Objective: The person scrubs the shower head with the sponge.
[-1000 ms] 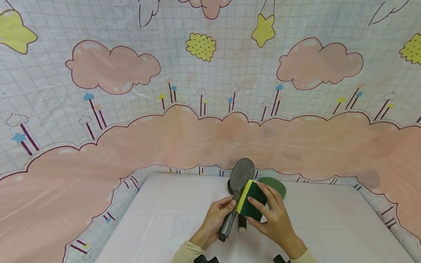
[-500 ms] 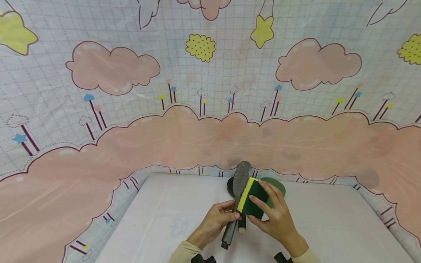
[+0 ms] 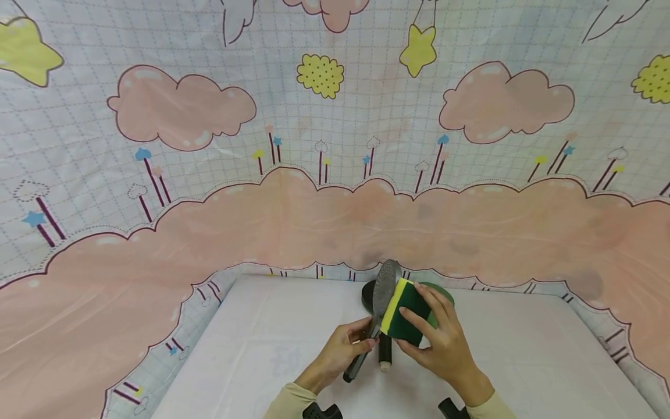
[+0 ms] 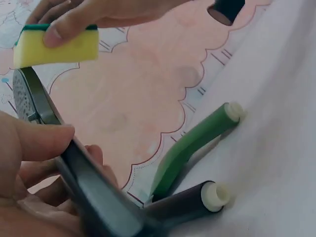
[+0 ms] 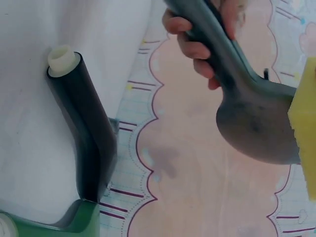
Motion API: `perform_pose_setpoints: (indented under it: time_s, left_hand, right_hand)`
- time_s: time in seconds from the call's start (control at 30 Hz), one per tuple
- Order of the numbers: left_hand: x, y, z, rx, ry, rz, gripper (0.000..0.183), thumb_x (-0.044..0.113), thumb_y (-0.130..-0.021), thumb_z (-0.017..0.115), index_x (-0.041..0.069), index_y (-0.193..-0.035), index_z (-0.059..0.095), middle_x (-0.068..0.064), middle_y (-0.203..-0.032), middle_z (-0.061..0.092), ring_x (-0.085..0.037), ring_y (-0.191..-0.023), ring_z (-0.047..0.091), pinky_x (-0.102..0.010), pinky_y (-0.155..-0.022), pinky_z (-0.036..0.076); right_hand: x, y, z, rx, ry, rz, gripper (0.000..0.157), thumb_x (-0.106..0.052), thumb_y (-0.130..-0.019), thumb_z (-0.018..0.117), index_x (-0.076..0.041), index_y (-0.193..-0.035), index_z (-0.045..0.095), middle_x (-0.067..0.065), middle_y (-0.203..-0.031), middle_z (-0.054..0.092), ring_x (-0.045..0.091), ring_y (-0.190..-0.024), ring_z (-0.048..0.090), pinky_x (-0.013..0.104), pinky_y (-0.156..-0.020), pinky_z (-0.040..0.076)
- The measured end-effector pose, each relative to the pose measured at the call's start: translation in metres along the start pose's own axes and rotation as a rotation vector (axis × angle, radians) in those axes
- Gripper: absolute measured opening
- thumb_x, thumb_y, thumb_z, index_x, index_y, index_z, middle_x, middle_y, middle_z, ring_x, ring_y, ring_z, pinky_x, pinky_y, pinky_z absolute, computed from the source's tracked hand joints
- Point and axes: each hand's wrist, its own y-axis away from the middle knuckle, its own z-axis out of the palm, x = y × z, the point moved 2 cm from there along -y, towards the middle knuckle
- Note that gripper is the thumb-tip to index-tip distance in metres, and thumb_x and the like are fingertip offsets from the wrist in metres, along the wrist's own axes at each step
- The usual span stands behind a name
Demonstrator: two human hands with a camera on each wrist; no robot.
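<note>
My left hand (image 3: pixel 340 355) grips the handle of a grey shower head (image 3: pixel 386 285), its round perforated face tilted up and towards the right. A yellow and green scouring sponge (image 3: pixel 408 314) is pinched in my right hand (image 3: pixel 445 349), green layer facing the fingers. In the left wrist view the yellow side of the sponge (image 4: pixel 59 47) appears to touch the rim of the grey head (image 4: pixel 29 94). Behind and below lie a black shower head (image 3: pixel 385 352) and a green one (image 3: pixel 444 293), both partly hidden by the hands, sponge and grey head.
White cloth covers the table (image 3: pixel 251 337). Past its back edge hangs a patterned curtain (image 3: pixel 314 227) with clouds and stars. The green handle (image 4: pixel 197 143) and black handle (image 4: pixel 187 202) show pale threaded ends. Dark wrist mounts (image 3: pixel 321 410) sit at the lower frame edge.
The grey shower head has turned so its face looks narrower, and its handle end has swung slightly left. The right hand with the sponge has shifted a little to the right.
</note>
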Motion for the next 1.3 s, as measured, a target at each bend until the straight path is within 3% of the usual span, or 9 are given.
perform_pose_setpoints:
  time_s: [0.07,0.2,0.47,0.7,0.83,1.07,1.3]
  left_hand:
    - [0.0,0.0,-0.002,0.022,-0.05,0.018,0.055,0.006,-0.096,0.06,-0.003,-0.147,0.04,-0.023,-0.145,0.049,-0.035,-0.129,0.053,-0.035,-0.101,0.05]
    - [-0.005,-0.001,-0.006,0.045,-0.118,0.042,0.055,0.008,-0.097,0.059,-0.001,-0.147,0.04,-0.023,-0.146,0.048,-0.033,-0.128,0.055,-0.035,-0.102,0.049]
    - [-0.009,-0.002,-0.009,0.018,-0.118,0.073,0.054,0.007,-0.098,0.058,-0.001,-0.148,0.04,-0.025,-0.14,0.053,-0.035,-0.126,0.055,-0.019,-0.094,0.048]
    - [-0.01,-0.001,-0.003,0.023,-0.089,0.086,0.054,0.006,-0.097,0.059,-0.004,-0.146,0.04,-0.026,-0.144,0.048,-0.031,-0.13,0.051,-0.016,-0.094,0.046]
    - [-0.011,-0.002,0.001,0.043,-0.096,0.107,0.056,0.002,-0.092,0.063,-0.004,-0.144,0.044,-0.025,-0.143,0.05,-0.028,-0.125,0.054,-0.016,-0.09,0.048]
    - [-0.01,-0.001,0.003,0.088,-0.153,0.122,0.054,0.004,-0.086,0.07,0.002,-0.138,0.055,-0.02,-0.123,0.061,-0.008,-0.094,0.06,-0.017,-0.078,0.051]
    - [-0.008,0.001,0.004,0.079,-0.166,0.143,0.05,0.009,-0.09,0.069,0.002,-0.137,0.056,-0.017,-0.12,0.063,-0.009,-0.099,0.061,-0.018,-0.082,0.05]
  right_hand:
    - [0.0,-0.001,-0.001,-0.002,0.001,0.003,0.047,-0.052,-0.091,0.062,-0.011,-0.112,0.072,0.03,-0.131,0.056,0.04,-0.122,0.048,0.026,-0.119,0.026]
    - [0.0,-0.003,-0.003,-0.011,0.007,0.018,0.047,-0.053,-0.091,0.062,-0.012,-0.112,0.072,0.029,-0.132,0.056,0.039,-0.122,0.048,0.023,-0.118,0.027]
    - [0.002,-0.006,-0.006,0.007,-0.025,0.093,0.051,-0.055,-0.089,0.063,-0.011,-0.112,0.072,0.028,-0.134,0.056,0.037,-0.122,0.05,0.016,-0.114,0.029]
    - [0.002,-0.006,-0.005,0.02,-0.065,0.165,0.052,-0.056,-0.088,0.065,-0.012,-0.113,0.072,0.026,-0.137,0.054,0.031,-0.128,0.048,0.014,-0.112,0.031]
    - [0.0,-0.006,-0.002,0.024,-0.07,0.167,0.052,-0.056,-0.088,0.065,-0.012,-0.114,0.072,0.026,-0.139,0.053,0.03,-0.13,0.046,0.015,-0.112,0.031]
    - [-0.005,-0.005,0.001,0.045,-0.062,0.133,0.049,-0.053,-0.089,0.064,-0.011,-0.113,0.072,0.028,-0.137,0.053,0.033,-0.129,0.046,0.016,-0.113,0.031]
    - [-0.009,-0.003,0.004,0.055,-0.062,0.099,0.05,-0.053,-0.089,0.065,-0.01,-0.113,0.072,0.028,-0.136,0.054,0.034,-0.128,0.047,0.019,-0.115,0.03]
